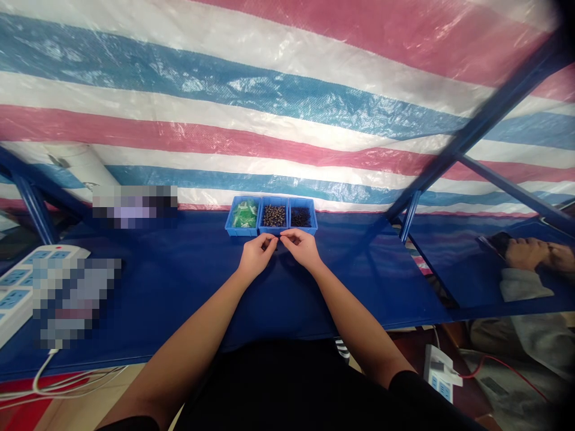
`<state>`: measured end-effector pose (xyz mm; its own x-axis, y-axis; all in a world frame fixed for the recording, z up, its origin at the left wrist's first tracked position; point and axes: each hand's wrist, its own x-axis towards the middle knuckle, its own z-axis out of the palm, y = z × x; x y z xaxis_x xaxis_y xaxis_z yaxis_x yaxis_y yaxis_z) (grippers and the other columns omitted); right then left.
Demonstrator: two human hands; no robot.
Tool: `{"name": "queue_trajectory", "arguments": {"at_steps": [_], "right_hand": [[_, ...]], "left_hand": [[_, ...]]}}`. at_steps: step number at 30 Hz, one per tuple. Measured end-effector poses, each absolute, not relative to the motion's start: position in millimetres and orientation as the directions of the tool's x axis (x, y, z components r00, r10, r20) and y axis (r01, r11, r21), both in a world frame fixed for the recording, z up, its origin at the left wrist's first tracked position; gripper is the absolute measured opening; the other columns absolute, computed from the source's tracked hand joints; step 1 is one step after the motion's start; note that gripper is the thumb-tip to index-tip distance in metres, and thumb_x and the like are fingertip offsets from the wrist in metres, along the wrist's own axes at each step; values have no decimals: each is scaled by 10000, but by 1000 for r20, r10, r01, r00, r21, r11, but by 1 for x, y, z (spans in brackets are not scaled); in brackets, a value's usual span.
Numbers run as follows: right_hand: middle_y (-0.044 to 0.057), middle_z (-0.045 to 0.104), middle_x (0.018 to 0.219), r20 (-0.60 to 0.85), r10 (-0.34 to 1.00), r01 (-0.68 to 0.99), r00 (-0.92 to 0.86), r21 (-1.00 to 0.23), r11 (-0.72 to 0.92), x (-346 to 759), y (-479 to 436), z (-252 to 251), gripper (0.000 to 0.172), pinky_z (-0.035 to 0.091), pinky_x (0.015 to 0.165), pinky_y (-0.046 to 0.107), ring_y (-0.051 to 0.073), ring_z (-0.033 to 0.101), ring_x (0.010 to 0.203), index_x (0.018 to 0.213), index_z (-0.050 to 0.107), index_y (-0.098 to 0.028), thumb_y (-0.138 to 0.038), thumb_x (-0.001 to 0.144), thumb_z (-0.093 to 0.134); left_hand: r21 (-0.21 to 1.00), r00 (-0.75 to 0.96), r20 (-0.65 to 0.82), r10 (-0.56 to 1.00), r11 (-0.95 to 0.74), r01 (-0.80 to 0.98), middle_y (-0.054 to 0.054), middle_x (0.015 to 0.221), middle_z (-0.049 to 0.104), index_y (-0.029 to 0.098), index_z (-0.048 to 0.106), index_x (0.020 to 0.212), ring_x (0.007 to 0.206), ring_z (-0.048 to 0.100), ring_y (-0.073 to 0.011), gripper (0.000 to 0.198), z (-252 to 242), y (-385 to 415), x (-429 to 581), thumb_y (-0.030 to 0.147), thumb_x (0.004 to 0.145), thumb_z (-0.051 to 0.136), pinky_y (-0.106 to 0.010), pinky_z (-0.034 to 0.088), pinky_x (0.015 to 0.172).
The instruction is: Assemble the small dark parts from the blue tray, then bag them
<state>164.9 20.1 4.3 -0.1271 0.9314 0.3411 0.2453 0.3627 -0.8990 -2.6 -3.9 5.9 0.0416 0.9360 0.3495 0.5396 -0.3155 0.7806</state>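
Observation:
A blue plastic tray (pixel 240 232) with three compartments stands at the back of the blue-covered table (pixel 171 287). Its left compartment holds green pieces (pixel 245 214), the middle holds small brown-black parts (pixel 274 215), and the right holds darker small parts (pixel 300 216). My left hand (pixel 257 254) and my right hand (pixel 302 248) rest just in front of the tray, fingertips pinched and close together. Anything between the fingertips is too small to make out.
A white power strip (pixel 40 281) lies at the table's left, beside blurred objects. A striped tarpaulin (pixel 269 120) hangs behind the table, crossed on the right by a blue metal frame (pixel 476 131). Another person's hands (pixel 536 254) appear at the far right.

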Motion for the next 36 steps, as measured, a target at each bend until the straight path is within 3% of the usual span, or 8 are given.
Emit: {"name": "queue_trajectory", "arguments": {"at_steps": [4, 8, 15, 24, 31, 36], "right_hand": [[41, 724, 880, 348, 929, 231, -130, -900, 369, 166, 21, 3, 206, 515, 655, 275, 163, 642, 726, 934, 722, -201, -336, 816, 621], [41, 723, 862, 342, 930, 230, -131, -902, 365, 166, 21, 4, 209, 519, 659, 278, 166, 644, 725, 932, 721, -199, -341, 819, 617], [42, 723, 876, 348, 929, 236, -122, -899, 368, 165, 20, 6, 197, 512, 653, 281, 168, 644, 730, 918, 723, -206, -339, 814, 622], [37, 722, 862, 339, 932, 247, -130, -899, 362, 166, 20, 5, 205, 516, 656, 277, 165, 643, 726, 924, 721, -206, -344, 820, 610], [46, 726, 893, 337, 932, 234, -131, -903, 360, 165, 20, 5, 204, 523, 672, 285, 172, 654, 749, 924, 723, -206, -344, 815, 620], [42, 726, 881, 344, 930, 243, -133, -898, 367, 165, 21, 4, 209, 523, 663, 283, 169, 649, 734, 931, 722, -204, -346, 818, 617]], "left_hand": [[794, 32, 366, 930, -330, 510, 50, 601, 536, 214, 636, 969, 541, 499, -103, 229, 3, -3, -3, 404, 872, 555, -222, 408, 588], [798, 34, 328, 944, -297, 524, 46, 622, 570, 217, 617, 1040, 564, 536, -114, 270, 3, -2, -3, 406, 852, 581, -228, 415, 591], [783, 53, 330, 943, -304, 543, 19, 681, 628, 211, 663, 878, 579, 534, -113, 277, 6, -3, -3, 440, 898, 507, -235, 408, 582], [789, 36, 362, 931, -327, 519, 47, 614, 553, 214, 625, 1009, 551, 518, -110, 269, 4, -3, -3, 431, 875, 542, -227, 416, 588], [773, 47, 346, 937, -313, 552, 21, 662, 614, 208, 654, 891, 574, 538, -114, 282, 6, -3, -3, 446, 900, 501, -233, 409, 580], [780, 46, 367, 929, -334, 529, 45, 607, 551, 212, 629, 985, 540, 512, -109, 257, 3, -2, -3, 428, 878, 538, -226, 418, 579]]}}
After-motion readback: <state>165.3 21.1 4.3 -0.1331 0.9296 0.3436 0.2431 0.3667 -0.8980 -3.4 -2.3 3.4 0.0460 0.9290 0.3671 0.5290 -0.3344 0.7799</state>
